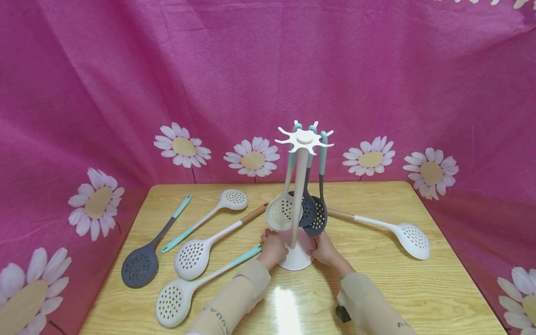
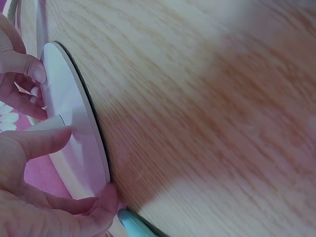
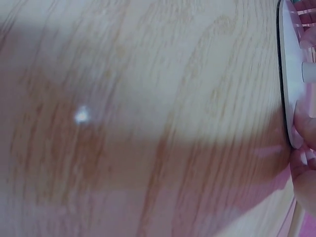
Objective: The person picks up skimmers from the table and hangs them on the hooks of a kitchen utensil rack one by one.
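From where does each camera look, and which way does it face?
Head: on the head, facing forward and down at the stand; left hand, right hand, sleeves show.
Left wrist: on that wrist, facing the white base across the table; both hands show.
Right wrist: on that wrist, mostly table, base at right edge; both hands show partly.
Wrist views share base, table, hands.

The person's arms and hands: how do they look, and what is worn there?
The left sleeve and right sleeve are pale beige, with wide cuffs and dark lettering. The left hand and right hand wear no gloves. Beside the right sleeve is a small black object, perhaps worn.
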{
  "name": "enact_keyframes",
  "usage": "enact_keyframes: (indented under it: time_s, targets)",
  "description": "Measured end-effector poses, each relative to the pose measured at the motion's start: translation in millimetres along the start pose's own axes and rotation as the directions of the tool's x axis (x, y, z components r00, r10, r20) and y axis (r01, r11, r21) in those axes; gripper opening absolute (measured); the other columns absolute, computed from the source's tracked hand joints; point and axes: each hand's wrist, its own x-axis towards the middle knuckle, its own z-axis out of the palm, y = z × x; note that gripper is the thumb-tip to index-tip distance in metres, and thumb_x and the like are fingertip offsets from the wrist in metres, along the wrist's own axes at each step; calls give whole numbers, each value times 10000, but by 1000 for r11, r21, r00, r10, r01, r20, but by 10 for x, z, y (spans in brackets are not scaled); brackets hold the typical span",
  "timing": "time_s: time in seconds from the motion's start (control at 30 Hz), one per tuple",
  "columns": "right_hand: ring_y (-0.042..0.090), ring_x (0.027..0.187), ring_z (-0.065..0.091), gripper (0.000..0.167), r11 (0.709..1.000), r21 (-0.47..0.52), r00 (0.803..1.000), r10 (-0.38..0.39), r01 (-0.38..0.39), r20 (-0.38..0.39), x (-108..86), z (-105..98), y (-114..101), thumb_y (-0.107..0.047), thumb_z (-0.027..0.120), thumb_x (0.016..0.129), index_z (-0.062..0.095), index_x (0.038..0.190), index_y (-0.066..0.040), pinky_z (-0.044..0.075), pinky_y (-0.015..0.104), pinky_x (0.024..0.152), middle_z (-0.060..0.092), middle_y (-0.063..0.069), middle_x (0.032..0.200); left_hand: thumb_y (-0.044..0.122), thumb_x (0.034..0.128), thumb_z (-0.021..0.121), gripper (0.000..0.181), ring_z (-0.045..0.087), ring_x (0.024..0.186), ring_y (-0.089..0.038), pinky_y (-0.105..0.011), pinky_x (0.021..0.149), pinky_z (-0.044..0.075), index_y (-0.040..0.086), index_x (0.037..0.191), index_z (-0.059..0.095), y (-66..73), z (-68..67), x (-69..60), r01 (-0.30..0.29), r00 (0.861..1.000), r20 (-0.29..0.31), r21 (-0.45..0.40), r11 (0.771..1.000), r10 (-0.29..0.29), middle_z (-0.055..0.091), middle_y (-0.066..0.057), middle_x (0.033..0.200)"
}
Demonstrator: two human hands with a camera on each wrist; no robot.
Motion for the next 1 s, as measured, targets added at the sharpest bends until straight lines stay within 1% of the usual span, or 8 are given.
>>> enact_keyframes:
  time_s: [0.2, 0.43, 0.6, 0.7, 0.77, 0.87, 0.93, 1.0]
  targets:
    - [419, 1224, 378, 698, 997, -64, 999, -49, 49, 5, -25, -4, 3, 173, 643, 627, 388, 1274, 112, 276, 496, 1028, 380, 283, 1315, 157, 710, 664, 247, 448, 867, -356, -420, 729, 371, -75, 744, 585, -47, -30, -8, -2, 997, 71, -88, 996, 8, 517, -246, 967]
    - [404, 1119, 489, 492, 998, -56, 999, -34, 33, -18, -137, -68, 15, 109, 604, 746, 478, 1220, 74, 396, 502, 933, 499, 263, 1208, 175, 776, 644, 449, 444, 1023, -373, -432, 872, 417, -170, 1037, 523, -111, -140, -118, 1, 987, 158, -201, 980, 31, 483, -280, 1093]
    - [350, 923, 579, 284, 995, -93, 983, -51, 35, -174, -239, -173, 62, 68, 605, 792, 574, 1074, 74, 487, 449, 791, 569, 211, 1018, 108, 760, 608, 235, 549, 808, -291, -386, 623, 478, -61, 924, 603, -205, -226, -237, -77, 996, 23, -188, 979, 82, 550, -150, 879]
    - [320, 850, 581, 205, 983, -153, 937, -142, 97, -320, -261, -284, 94, 42, 613, 801, 592, 1003, 70, 494, 433, 722, 589, 185, 951, 78, 742, 586, 115, 556, 620, -214, -307, 481, 418, 13, 805, 657, -276, -290, -292, -161, 981, -129, -128, 979, 144, 603, -76, 743]
    - [310, 815, 561, 159, 965, -220, 881, -225, 143, -416, -250, -381, 107, 29, 617, 796, 604, 952, 56, 474, 424, 703, 602, 172, 902, 82, 731, 573, 86, 508, 513, -159, -270, 427, 366, 59, 685, 641, -323, -343, -319, -209, 957, -221, -81, 975, 187, 595, -33, 632]
    - [323, 775, 546, 122, 933, -304, 792, -331, 194, -513, -210, -548, 119, 21, 613, 784, 599, 900, 55, 425, 413, 700, 592, 175, 843, 131, 746, 589, 173, 466, 453, -124, -251, 417, 341, 116, 574, 591, -376, -461, -347, -283, 893, -372, -23, 959, 255, 567, 16, 552]
    - [343, 772, 537, 125, 914, -341, 747, -381, 218, -544, -175, -664, 130, 22, 605, 773, 590, 889, 65, 400, 423, 706, 580, 186, 833, 164, 742, 606, 215, 453, 445, -115, -238, 413, 340, 143, 537, 546, -402, -551, -353, -334, 833, -465, 10, 943, 300, 519, 40, 514]
    - [356, 783, 527, 136, 902, -371, 724, -408, 223, -557, -137, -780, 138, 20, 595, 770, 583, 896, 71, 383, 444, 718, 569, 190, 840, 173, 716, 626, 169, 476, 464, -109, -229, 432, 357, 147, 560, 568, -416, -651, -341, -399, 745, -569, 37, 916, 347, 529, 52, 534]
